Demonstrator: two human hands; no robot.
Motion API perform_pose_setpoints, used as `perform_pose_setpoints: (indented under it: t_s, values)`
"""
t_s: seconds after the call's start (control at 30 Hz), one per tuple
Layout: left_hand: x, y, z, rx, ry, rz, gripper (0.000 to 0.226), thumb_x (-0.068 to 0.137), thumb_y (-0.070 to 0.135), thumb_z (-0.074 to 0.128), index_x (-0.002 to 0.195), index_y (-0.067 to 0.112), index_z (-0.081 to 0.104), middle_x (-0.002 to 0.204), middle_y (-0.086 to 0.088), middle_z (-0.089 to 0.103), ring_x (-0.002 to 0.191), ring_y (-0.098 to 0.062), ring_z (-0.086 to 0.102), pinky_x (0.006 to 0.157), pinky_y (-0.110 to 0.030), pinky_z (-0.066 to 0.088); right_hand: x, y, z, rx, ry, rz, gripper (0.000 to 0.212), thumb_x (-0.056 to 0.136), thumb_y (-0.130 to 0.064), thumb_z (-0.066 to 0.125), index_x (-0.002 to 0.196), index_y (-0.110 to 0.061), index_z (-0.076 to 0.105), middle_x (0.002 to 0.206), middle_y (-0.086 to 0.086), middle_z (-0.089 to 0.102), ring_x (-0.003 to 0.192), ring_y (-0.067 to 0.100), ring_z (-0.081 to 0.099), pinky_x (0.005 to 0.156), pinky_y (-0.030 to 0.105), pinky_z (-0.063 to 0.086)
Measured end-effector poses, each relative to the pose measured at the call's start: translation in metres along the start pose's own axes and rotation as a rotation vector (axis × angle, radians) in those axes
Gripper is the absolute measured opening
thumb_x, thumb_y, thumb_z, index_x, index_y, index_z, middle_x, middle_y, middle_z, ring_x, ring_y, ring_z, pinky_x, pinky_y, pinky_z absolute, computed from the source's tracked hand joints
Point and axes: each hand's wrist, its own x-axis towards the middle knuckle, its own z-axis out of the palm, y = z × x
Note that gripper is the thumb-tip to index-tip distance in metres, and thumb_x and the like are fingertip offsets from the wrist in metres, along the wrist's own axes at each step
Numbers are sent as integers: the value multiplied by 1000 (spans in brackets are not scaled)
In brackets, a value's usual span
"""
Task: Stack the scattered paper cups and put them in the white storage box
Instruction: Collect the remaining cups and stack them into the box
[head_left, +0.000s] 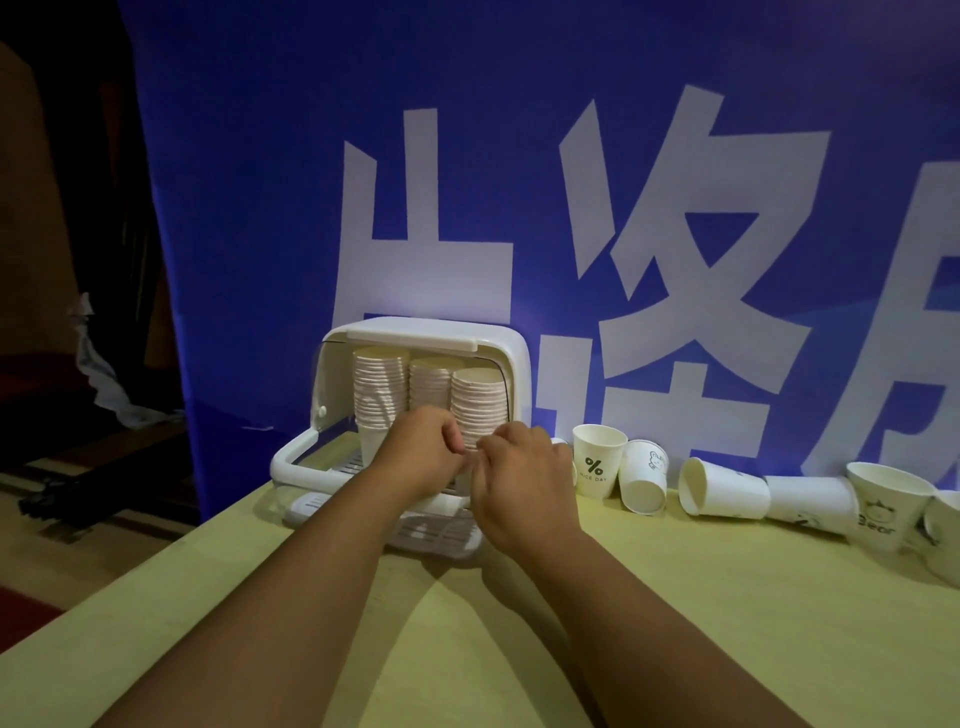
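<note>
The white storage box (511, 358) stands at the back of the table with its clear front lid swung up. Inside are three tall stacks of paper cups: left (380, 387), middle (430, 382) and right (478, 402). My left hand (423, 452) and my right hand (519, 475) meet in front of the box, fingers curled around the foot of the right stack, which they mostly hide. To the right lie scattered white cups: an upright one with a % mark (597, 460), a tilted one (644, 483), a fallen one (722, 488), and others.
A blue banner (260, 208) with large white characters hangs right behind the box and cups. More cups (883, 506) reach the right edge of the yellow-green table (467, 649). The table's left edge drops to a dark floor with clutter.
</note>
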Motion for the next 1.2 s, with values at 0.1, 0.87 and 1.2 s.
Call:
perform_pose_setpoints:
  t_s: [0.1, 0.87, 1.2]
  values:
    - [3, -1, -2, 31, -61, 7, 21, 83, 5, 76, 75, 25, 72, 81, 4, 72, 81, -15, 67, 73, -31, 55, -1, 4, -3, -31, -75, -23, 32, 98, -37, 38, 108, -25, 67, 113, -5, 64, 101, 17, 51, 92, 41, 42]
    - [-57, 24, -2, 2, 32, 142, 13, 92, 27, 67, 81, 34, 69, 76, 13, 69, 74, -7, 63, 68, -30, 53, -32, 59, -50, 444, -42, 405, 10, 96, -28, 60, 89, -29, 66, 77, -15, 65, 69, 7, 62, 59, 19, 48]
    - [-92, 108, 73, -27, -93, 197, 12, 86, 26, 67, 75, 31, 69, 75, 11, 68, 75, -12, 64, 72, -33, 56, -94, 156, -121, 323, -16, 525, 9, 93, -23, 63, 93, -23, 72, 78, -13, 66, 71, 6, 62, 63, 20, 49]
